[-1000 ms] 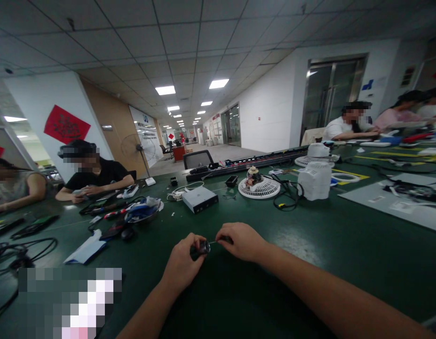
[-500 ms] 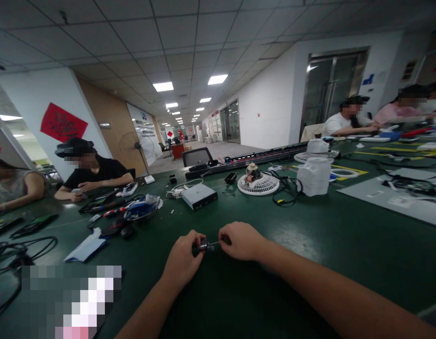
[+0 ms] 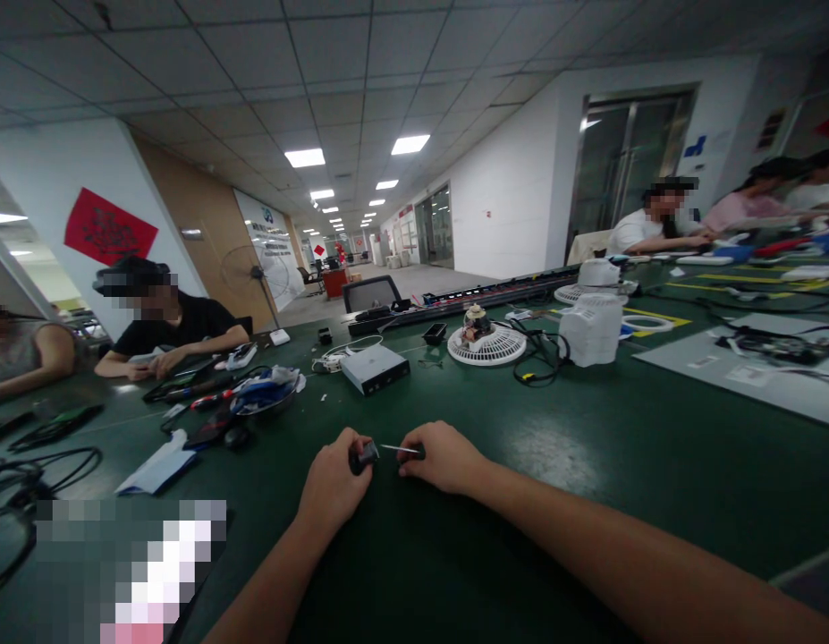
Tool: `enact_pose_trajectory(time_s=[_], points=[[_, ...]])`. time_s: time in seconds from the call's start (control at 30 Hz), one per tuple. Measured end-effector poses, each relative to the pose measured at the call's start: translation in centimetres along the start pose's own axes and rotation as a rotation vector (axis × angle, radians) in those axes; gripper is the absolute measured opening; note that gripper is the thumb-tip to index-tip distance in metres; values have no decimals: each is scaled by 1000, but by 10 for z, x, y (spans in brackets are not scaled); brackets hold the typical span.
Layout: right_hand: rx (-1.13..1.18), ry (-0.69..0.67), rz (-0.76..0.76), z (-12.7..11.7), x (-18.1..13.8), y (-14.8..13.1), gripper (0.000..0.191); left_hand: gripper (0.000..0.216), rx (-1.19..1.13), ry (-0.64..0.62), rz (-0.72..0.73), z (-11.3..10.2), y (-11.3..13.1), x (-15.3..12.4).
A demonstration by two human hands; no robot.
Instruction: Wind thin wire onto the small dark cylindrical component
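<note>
My left hand [image 3: 334, 478] is closed on a small dark cylindrical part [image 3: 364, 457] with a shiny end that faces right. A thin screwdriver [image 3: 399, 448] sticks out of my closed right hand [image 3: 442, 456], its pale metal shaft pointing left. Fingers mostly hide its handle. A short gap separates the shaft's tip from the dark part. Both hands are just above the green tabletop [image 3: 454, 555], near its front. Beyond them lies a silver, box-shaped disc drive [image 3: 374, 367].
A white fan grille with a motor [image 3: 486, 342], a small black tray [image 3: 435, 334] and a white housing [image 3: 590, 329] stand farther back. Cables, a light blue cloth [image 3: 160, 465] and tools lie to the left. A grey board [image 3: 749, 362] is at right. Co-workers sit on both sides.
The screwdriver's shaft has come away from the dark part, and the hands have drawn slightly left. More of the shaft shows. The whole view has shifted a little.
</note>
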State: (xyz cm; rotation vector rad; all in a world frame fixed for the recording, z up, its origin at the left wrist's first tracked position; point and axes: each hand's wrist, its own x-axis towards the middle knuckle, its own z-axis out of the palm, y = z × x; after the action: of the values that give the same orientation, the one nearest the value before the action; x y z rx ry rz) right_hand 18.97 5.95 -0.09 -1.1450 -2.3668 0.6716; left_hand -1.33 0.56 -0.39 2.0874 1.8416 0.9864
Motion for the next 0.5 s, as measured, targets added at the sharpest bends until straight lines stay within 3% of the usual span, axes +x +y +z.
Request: enact_pose_trajectory(time_s=[0.13,0.37,0.5], points=[[158,108,-33,-9,2,5,19,18,-75,-10,89,0,6,-2],[232,130,-181,-5,-1,1,11,21,-116,-35,254,2,18,-10],[361,100,-29,-1,0,0,21,22,-118,-62,315,3,13,-11]])
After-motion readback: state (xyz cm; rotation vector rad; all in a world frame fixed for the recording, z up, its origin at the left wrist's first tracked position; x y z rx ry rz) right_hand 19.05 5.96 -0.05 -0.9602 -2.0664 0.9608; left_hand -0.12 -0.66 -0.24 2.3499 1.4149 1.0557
